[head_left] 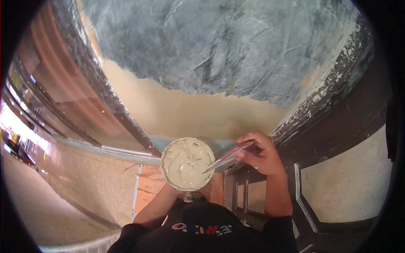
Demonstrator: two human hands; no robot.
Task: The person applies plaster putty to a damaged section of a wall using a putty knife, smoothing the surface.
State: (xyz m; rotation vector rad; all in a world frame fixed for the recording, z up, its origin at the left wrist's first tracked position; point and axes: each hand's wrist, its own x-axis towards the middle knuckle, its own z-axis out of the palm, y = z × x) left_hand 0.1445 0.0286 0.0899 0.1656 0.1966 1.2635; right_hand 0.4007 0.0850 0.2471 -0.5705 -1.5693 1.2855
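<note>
We see a round shallow pan with a pale rim point(168, 148) held up at chest height in the middle of the view, filled nearly to the rim with thick, creamy off-white putty point(185, 162) whose surface is churned into swirls and ridges. Our left hand point(192, 195) is under the pan, almost fully hidden by it; only a bit shows below the rim, so we cannot tell how its fingers are set, though the left forearm runs up to the pan from below. Our right hand point(259, 154) is just to the right of the pan, fingers point(249, 137) curled and pressed together around the handle end of a flat metal putty knife with a reddish handle point(228, 159). The knife's blade points left and down, its tip over the pan's right edge and touching or just above the putty; we cannot tell which. Behind the pan is a wall point(236, 46), the upper part coated in rough grey-blue skim with trowel marks, the lower band bare tan. A dark painted door frame with chipped spots point(333, 84) runs along the right, with dark panelled woodwork point(337, 185) below it. A tiled floor point(84, 181) lies at lower left.
</note>
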